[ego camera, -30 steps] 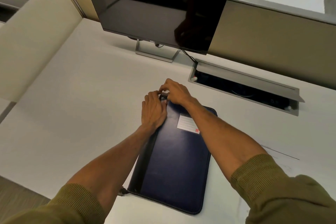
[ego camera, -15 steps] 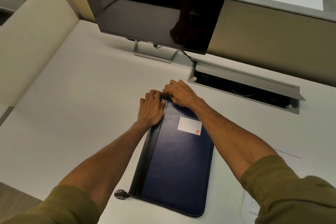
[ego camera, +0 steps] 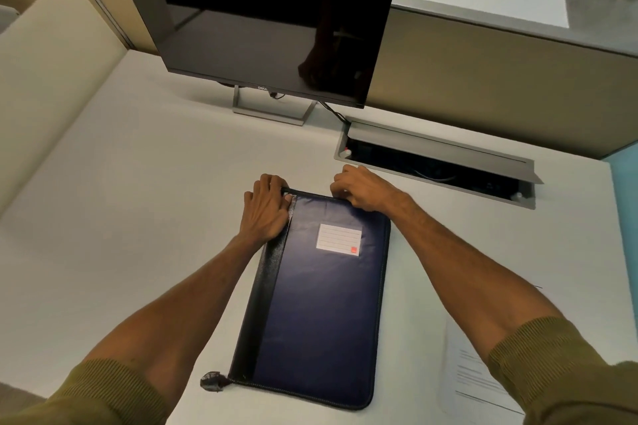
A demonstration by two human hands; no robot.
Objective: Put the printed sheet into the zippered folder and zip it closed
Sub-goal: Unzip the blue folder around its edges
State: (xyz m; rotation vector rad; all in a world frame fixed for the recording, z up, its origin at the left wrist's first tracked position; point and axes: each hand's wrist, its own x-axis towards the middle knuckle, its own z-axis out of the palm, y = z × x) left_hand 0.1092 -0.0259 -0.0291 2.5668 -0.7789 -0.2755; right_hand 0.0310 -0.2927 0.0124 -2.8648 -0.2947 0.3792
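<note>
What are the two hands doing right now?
Left hand: pressed flat on the folder's top left corner.
Right hand: fingers curled, pinching the folder's top edge; the zipper pull is hidden.

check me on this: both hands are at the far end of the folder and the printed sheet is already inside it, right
Not quite. In the head view both hands, left and right, are at the far end of the folder, but the sheet isn't inside: it lies on the desk right of the folder, partly under the right arm.
</note>
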